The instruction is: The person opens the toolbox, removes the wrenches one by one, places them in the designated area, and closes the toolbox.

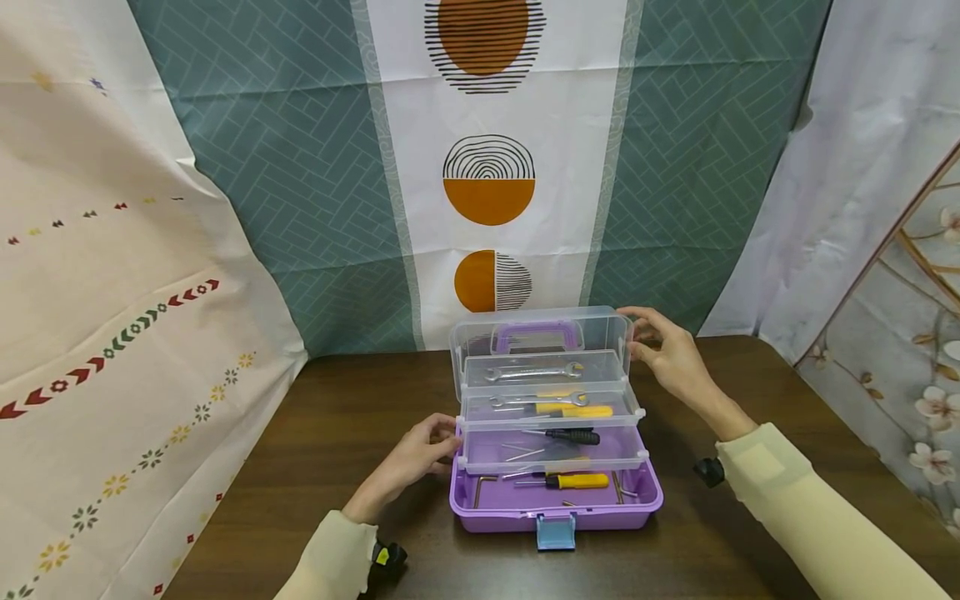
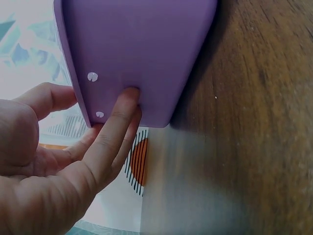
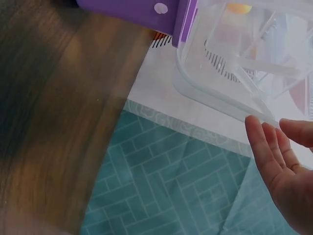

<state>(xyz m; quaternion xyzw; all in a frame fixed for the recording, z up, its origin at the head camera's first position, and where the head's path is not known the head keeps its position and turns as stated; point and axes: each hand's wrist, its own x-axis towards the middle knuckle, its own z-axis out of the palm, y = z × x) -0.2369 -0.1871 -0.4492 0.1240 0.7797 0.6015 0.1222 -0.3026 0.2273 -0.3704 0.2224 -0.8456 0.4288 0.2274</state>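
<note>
A purple toolbox (image 1: 555, 518) stands on the table with its clear lid (image 1: 540, 315) raised and its clear trays (image 1: 551, 423) folded out in steps. My left hand (image 1: 418, 454) grips the box's left side. In the left wrist view, its fingers (image 2: 115, 132) press the purple outer wall and the thumb is at the rim. My right hand (image 1: 671, 354) holds the lid's upper right edge between fingertips and thumb. Two wrenches (image 1: 534, 372) lie in the trays. A black screwdriver (image 1: 573, 436) and a yellow-handled screwdriver (image 1: 583, 481) lie lower down, with hex keys (image 1: 480, 490) nearby.
A light blue latch (image 1: 556, 533) hangs down at the toolbox's front. The dark wooden table (image 1: 322, 425) extends on both sides of it. Behind hangs a patterned green and white cloth (image 1: 487, 237), with cream cloth (image 1: 127, 333) on the left and floral cloth (image 1: 900, 358) on the right.
</note>
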